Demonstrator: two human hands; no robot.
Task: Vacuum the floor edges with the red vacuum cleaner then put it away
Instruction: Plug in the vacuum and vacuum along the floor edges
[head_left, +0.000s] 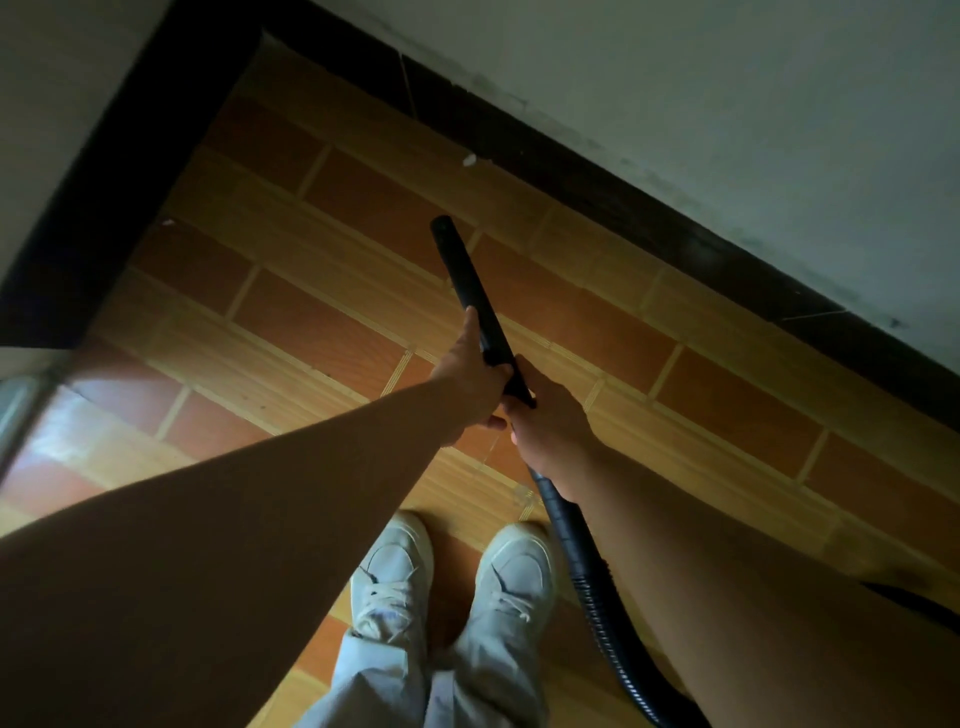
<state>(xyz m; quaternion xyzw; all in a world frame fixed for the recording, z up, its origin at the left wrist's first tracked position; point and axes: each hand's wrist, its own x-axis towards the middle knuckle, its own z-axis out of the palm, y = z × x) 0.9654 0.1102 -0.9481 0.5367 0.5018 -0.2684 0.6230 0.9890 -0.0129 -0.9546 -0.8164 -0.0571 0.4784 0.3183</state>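
Head view — both hands on wand (467, 280)

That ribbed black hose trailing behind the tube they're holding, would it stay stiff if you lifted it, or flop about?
Probably floppy: the ribbed hose curves loosely down past the right shoe, and its corrugations suggest it bends easily. The smooth black tube looks rigid by contrast, running straight out from the left hand and right hand. Likely light, too.
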